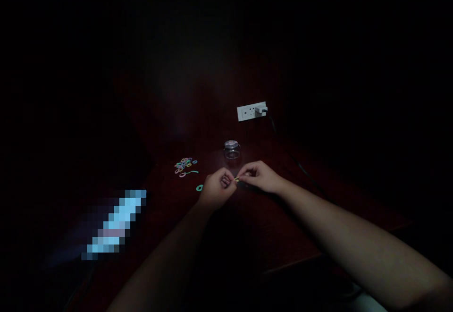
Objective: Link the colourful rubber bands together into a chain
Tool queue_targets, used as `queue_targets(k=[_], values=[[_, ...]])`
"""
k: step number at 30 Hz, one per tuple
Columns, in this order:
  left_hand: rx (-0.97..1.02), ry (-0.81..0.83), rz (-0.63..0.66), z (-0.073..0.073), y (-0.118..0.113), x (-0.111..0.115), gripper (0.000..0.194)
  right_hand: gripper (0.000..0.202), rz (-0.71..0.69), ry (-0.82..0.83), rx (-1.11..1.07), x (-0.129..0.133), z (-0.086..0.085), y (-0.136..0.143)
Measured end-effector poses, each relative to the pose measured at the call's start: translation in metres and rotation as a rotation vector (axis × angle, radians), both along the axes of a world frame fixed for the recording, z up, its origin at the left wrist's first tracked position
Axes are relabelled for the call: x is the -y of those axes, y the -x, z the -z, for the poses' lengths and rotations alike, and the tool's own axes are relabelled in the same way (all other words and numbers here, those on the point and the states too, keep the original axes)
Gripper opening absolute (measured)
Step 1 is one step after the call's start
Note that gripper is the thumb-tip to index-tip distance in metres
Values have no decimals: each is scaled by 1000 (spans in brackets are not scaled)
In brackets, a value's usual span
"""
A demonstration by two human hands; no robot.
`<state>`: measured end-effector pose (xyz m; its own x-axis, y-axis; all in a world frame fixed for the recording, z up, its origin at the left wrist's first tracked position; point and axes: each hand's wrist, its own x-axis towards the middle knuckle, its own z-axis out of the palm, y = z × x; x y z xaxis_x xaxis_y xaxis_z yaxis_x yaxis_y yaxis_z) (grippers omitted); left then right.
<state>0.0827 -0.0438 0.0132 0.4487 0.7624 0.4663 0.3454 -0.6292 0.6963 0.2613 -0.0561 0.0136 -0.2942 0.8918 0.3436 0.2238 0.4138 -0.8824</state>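
My left hand and my right hand meet just above the dark red table. Both pinch a small yellow band between thumb and fingertips, one at each end. It looks like a hair tie, though most of it is hidden by the fingers. Beside my left hand lies a green ring, partly covered by the hand. Farther left is a loose pile of colourful hair ties, with a green strip at its near edge. Behind my hands stands a clear jar with a lid on top.
A white wall socket with a plug in it is on the back panel, and a dark cable runs down to the right. At the left glows a pixelated bright screen. Surroundings are very dark.
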Motion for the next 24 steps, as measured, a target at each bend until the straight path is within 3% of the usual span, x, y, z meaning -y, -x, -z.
queue_targets(k=[15, 24], values=[[28, -9, -39, -6, 1, 2, 10, 28, 61, -29, -7, 0, -2, -2], [1, -9, -4, -4, -1, 2, 13, 28, 22, 13, -27, 2, -4, -1]])
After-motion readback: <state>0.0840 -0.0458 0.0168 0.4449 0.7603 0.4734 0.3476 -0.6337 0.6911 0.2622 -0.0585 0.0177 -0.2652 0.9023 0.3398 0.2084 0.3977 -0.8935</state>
